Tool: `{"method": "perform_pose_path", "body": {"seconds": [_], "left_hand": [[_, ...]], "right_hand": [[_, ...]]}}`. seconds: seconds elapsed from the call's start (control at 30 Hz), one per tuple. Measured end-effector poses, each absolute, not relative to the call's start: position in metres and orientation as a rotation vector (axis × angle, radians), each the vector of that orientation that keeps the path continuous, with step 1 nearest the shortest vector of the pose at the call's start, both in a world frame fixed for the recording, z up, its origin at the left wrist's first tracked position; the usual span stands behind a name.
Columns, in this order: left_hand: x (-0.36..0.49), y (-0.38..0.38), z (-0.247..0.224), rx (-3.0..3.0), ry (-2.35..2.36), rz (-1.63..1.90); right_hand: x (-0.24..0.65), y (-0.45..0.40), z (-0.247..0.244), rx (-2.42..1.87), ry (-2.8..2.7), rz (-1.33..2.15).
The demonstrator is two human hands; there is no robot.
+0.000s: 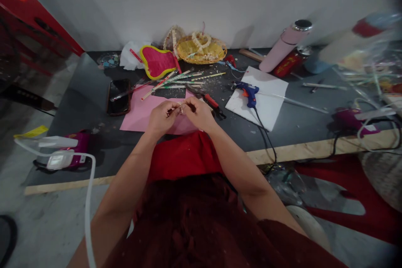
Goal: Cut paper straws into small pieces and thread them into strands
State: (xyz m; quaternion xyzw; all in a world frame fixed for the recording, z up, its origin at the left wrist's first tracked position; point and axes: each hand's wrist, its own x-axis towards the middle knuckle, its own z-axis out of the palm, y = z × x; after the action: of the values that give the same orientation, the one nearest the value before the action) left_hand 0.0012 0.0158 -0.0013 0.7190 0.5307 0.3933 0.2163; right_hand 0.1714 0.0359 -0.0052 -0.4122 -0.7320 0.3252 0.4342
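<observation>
My left hand (163,116) and my right hand (198,113) meet over a pink sheet (138,109), fingertips pinched together. Between them is a small whitish piece (181,108), too small to make out, and both hands are closed on it. Just beyond my right hand lie pliers with red handles (211,100), partly hidden by the fingers. Several patterned paper sticks (176,79) are strewn behind the hands among pale crumbs. A dark phone (118,96) lies left of the pink sheet.
A blue glue gun (249,92) rests on a white board (273,113), its cord running over the table's front edge. Behind stand a yellow basket (185,52), a pink-and-yellow heart-shaped piece (158,63) and a pink flask (282,48). A white cable (89,197) hangs at front left.
</observation>
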Motion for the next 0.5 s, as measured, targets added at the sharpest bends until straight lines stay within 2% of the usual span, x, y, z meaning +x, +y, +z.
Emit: {"method": "perform_pose_path", "body": {"seconds": [0.5], "left_hand": [[0.0034,0.0114,0.0019,1.991,1.660,1.208]], "right_hand": [[0.1655,0.0371,-0.0094,-0.985,-1.603,1.165]]}}
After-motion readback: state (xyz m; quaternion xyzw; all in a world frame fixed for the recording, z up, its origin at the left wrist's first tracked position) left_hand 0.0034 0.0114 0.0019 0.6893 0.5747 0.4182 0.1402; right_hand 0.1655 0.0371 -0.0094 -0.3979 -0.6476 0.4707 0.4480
